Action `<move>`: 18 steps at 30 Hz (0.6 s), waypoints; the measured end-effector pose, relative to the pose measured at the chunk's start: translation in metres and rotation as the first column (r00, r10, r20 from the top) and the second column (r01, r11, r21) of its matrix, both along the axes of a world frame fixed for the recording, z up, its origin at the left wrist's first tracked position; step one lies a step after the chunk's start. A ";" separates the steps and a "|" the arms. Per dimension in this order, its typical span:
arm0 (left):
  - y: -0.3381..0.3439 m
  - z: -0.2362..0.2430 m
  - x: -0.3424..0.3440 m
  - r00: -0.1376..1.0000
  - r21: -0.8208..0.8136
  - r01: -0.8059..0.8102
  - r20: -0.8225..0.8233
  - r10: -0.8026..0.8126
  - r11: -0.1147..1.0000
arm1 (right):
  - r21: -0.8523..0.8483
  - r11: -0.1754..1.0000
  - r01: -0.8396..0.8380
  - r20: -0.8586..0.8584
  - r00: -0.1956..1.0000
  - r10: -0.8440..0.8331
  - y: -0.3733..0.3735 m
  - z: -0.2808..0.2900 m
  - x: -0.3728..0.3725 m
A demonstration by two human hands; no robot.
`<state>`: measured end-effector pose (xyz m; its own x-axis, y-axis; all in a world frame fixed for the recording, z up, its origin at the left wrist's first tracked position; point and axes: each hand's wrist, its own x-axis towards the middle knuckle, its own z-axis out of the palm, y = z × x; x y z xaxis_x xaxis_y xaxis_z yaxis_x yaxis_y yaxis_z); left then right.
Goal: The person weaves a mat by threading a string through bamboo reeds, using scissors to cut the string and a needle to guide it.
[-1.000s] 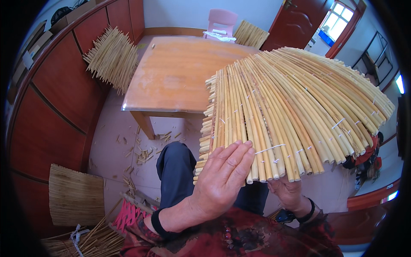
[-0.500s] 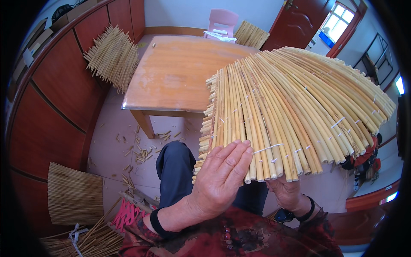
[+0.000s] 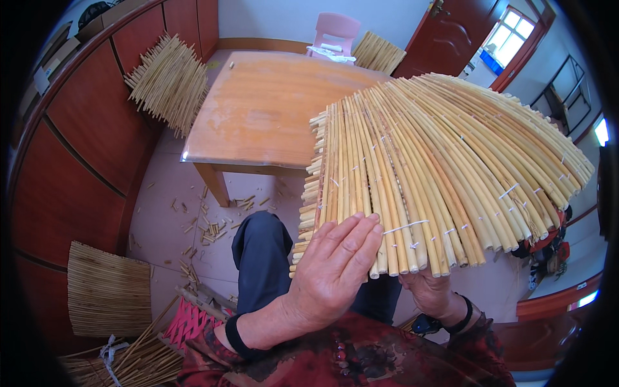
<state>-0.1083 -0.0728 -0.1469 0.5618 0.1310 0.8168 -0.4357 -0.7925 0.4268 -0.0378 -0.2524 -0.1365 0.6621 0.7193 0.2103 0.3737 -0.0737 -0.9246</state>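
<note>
A thick mat of pale yellow reed stalks (image 3: pixel 412 161), tied with white thread, fans out in front of me. Its near edge lies above my lap, and its far part reaches past the table's right side. My left hand (image 3: pixel 338 258) rests on top of the near left part, fingers stretched out flat and close together over the cut ends; its thumb is hidden. Just right of the fingers, a white thread (image 3: pixel 406 226) crosses several stalks. My right hand (image 3: pixel 435 295) is beneath the near edge, with its fingers mostly hidden by the stalks.
A wooden table (image 3: pixel 258 109) stands ahead. Cut reed pieces (image 3: pixel 213 229) litter the floor. More reed mats lean at left (image 3: pixel 169 84) and lower left (image 3: pixel 106 290). Bundled stalks (image 3: pixel 129 364) lie near a pink lattice item (image 3: pixel 190 320). A pink chair (image 3: pixel 336 29) stands behind the table.
Almost nothing differs. The view has shifted very slightly, and both hands keep their places at the reed mat.
</note>
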 end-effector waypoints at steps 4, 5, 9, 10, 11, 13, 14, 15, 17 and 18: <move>0.000 0.000 0.002 1.000 0.003 0.004 0.009 -0.004 1.000 | -0.032 0.999 0.003 0.031 1.000 -0.002 -0.002 -0.002 0.003; 0.000 0.000 0.002 1.000 0.003 0.005 0.009 -0.005 1.000 | -0.032 0.999 0.004 0.031 1.000 -0.003 -0.002 -0.002 0.003; -0.003 0.001 0.001 1.000 -0.015 -0.004 0.016 0.004 1.000 | 0.001 1.000 0.022 -0.008 1.000 -0.022 -0.003 -0.002 0.001; -0.004 0.000 0.001 1.000 -0.020 -0.011 0.015 0.011 1.000 | 0.008 0.999 0.034 -0.016 0.999 -0.034 -0.003 -0.002 0.001; -0.004 -0.001 0.002 1.000 -0.022 -0.010 0.015 0.010 1.000 | 0.006 0.999 0.035 -0.015 0.999 -0.035 -0.002 -0.001 0.001; -0.003 -0.003 0.003 0.999 -0.015 -0.006 0.033 0.007 1.000 | -0.010 0.999 0.034 0.017 0.999 -0.033 0.000 0.003 0.002; -0.003 -0.004 0.004 0.999 -0.017 -0.006 0.035 0.007 1.000 | -0.016 0.999 0.033 0.029 0.999 -0.032 0.000 0.004 0.002; -0.002 -0.003 0.004 0.999 -0.023 0.006 0.035 -0.005 1.000 | -0.051 0.998 0.026 0.061 0.998 -0.023 -0.002 0.003 0.004; -0.002 -0.002 0.004 0.999 -0.031 0.018 0.037 -0.017 0.999 | -0.088 0.996 0.021 0.094 0.995 -0.013 -0.003 0.005 0.004; -0.002 -0.002 0.004 0.999 -0.031 0.023 0.034 -0.021 0.999 | -0.092 0.996 0.020 0.149 0.989 -0.006 -0.002 0.007 0.004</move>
<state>-0.1045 -0.0745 -0.1484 0.5367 0.1447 0.8313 -0.4676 -0.7691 0.4358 -0.0335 -0.2546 -0.1299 0.6379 0.7318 0.2401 0.5050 -0.1621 -0.8477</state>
